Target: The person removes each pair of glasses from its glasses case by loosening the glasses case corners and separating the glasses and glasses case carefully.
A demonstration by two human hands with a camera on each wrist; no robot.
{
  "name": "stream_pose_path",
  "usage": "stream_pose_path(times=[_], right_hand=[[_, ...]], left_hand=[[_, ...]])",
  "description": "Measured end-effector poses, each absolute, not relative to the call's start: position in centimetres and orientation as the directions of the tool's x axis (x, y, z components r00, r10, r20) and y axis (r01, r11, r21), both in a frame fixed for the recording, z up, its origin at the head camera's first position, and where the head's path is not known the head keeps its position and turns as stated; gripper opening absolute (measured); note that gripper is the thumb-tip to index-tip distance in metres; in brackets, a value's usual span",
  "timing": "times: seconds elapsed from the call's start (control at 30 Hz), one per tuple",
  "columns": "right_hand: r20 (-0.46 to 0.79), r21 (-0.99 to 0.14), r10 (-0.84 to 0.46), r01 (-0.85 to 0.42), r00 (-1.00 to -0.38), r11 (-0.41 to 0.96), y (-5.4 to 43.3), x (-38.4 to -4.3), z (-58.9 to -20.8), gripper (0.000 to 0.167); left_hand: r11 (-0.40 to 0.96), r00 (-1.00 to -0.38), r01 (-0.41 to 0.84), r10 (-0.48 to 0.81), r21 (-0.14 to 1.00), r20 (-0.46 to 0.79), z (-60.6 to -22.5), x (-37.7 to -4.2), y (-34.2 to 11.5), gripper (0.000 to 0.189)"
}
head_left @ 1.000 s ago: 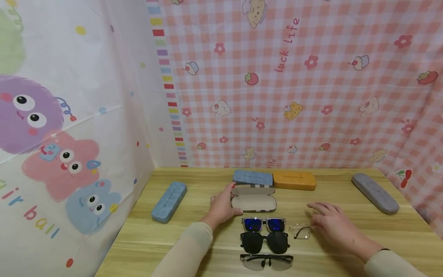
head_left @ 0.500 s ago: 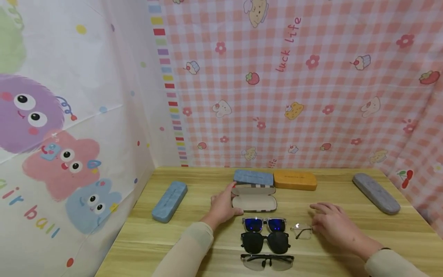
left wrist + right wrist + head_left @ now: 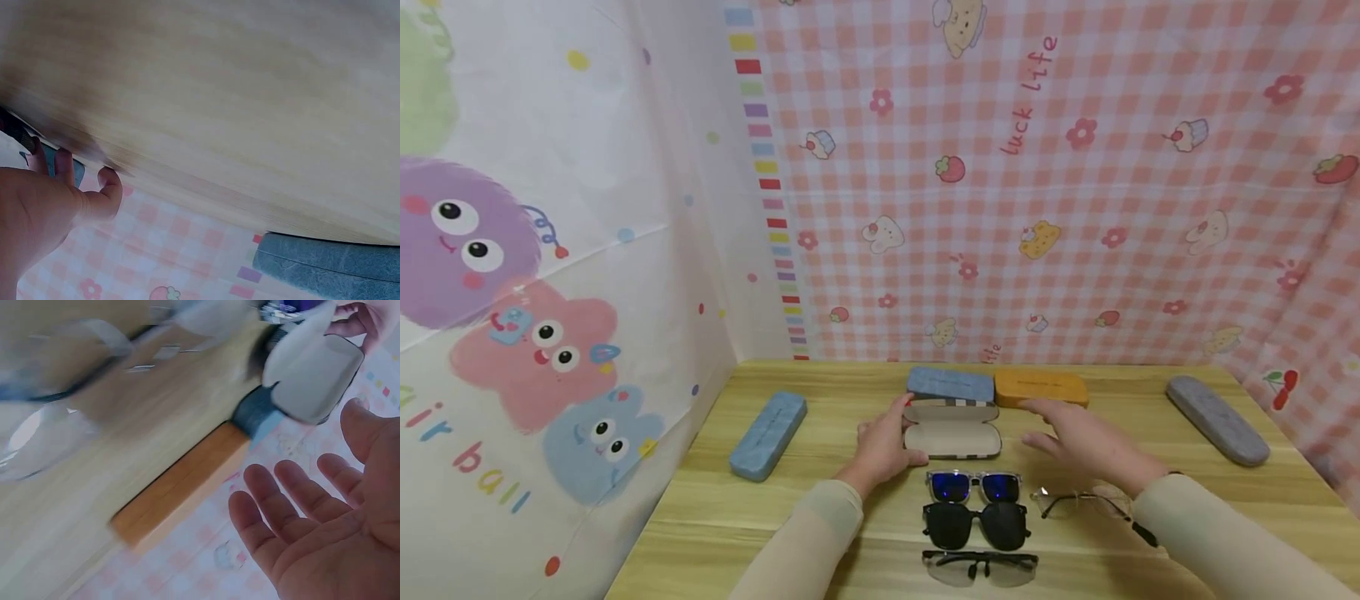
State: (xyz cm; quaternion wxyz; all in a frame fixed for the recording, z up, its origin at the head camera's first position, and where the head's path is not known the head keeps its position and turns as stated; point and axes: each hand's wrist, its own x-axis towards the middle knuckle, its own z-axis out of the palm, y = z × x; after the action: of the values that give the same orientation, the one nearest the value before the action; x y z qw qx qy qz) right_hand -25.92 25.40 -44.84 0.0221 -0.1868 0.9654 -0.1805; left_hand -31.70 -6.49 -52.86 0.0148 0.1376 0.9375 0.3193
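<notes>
The open case (image 3: 952, 439) lies on the desk (image 3: 835, 396), long axis sideways, just left of my right hand (image 3: 1092, 443); those fingers are parted, empty; my left hand (image 3: 882, 448), nearer, grips the case's left end.

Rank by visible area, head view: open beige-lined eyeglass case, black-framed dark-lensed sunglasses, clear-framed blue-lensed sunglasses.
1. Open beige-lined eyeglass case
2. Black-framed dark-lensed sunglasses
3. Clear-framed blue-lensed sunglasses
Apparent sizes only; camera distances differ.
</notes>
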Motion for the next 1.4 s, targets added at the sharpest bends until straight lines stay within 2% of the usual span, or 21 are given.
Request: stream_pose_path(times=[0.17,0.4,0.5,0.8,1.03,1.4], right_hand=[[0.007,-0.384,-0.395,-0.368,-0.919,0.847,21.9,-28.8,-45.0,0.058],[-0.028,-0.409,-0.386,-0.342,-0.922,0.846,18.8,-31.6,-46.2,0.040],[-0.057,-0.435,-0.385,-0.324,-0.921,0.840,18.5,-31.9,-46.4,0.039],[-0.138,-0.559,-0.498,-0.348,-0.856,0.753,19.5,-32.4,-46.1,0.046],[-0.161,-0.590,-0.533,-0.352,-0.830,0.726,19.8,-32.5,-46.0,0.047],[-0.147,-0.604,-0.521,-0.341,-0.841,0.721,19.8,-32.1,-46.7,0.049]], left_hand=[[0.762,-0.961,0.254,0.267,0.596,0.068,-52.7,-31.7,-6.4,0.107],[0.762,-0.964,0.239,0.259,0.601,0.054,-52.4,-31.3,-6.4,0.105],[0.762,-0.965,0.237,0.255,0.603,0.056,-52.6,-31.3,-6.4,0.104],[0.760,-0.963,0.247,0.263,0.601,0.064,-52.8,-31.5,-6.4,0.099],[0.750,-0.962,0.249,0.263,0.613,0.069,-53.0,-31.5,-6.5,0.088],[0.761,-0.959,0.265,0.274,0.592,0.076,-53.0,-31.4,-6.4,0.082]])
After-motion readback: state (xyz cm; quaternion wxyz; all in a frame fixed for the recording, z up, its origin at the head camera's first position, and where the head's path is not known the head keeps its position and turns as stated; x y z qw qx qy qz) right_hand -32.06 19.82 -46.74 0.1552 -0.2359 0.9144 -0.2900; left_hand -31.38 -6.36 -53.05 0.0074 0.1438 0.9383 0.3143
